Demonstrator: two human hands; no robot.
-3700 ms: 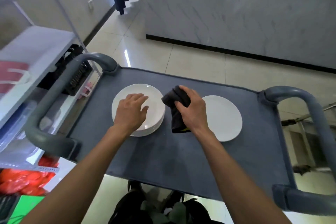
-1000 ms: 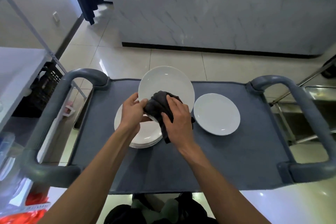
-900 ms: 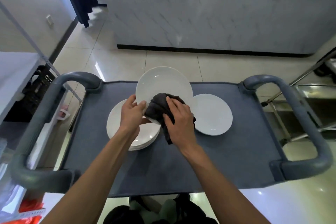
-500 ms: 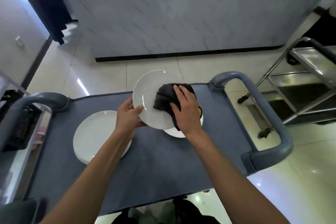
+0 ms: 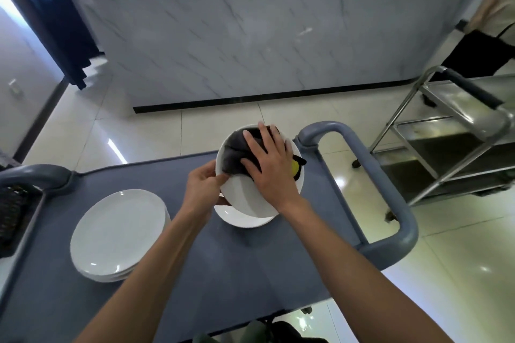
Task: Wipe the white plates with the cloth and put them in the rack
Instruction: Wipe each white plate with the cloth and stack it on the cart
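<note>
While the round white plate point(image 5: 245, 198) sits tilted mid-frame over the grey cart tabletop point(image 5: 223, 273), it's wiping time.
Left hand point(image 5: 202, 189) pinches its rim; right hand point(image 5: 269, 164) lies flat, pressing the dark grey cloth point(image 5: 232, 156) on it. Stack of white plates point(image 5: 118, 234) waits lower left, another plate point(image 5: 242, 218) lies underneath. Next up, I'd guess: finish wiping, find the rack, not clearly visible.

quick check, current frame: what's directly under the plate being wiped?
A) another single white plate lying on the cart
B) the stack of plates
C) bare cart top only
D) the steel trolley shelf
A: the held plate, gripped at its rim by the left hand while the right hand presses the dark cloth on it, sits tilted over a single plate on the cart; the stack of plates lies apart, to the left.
</note>
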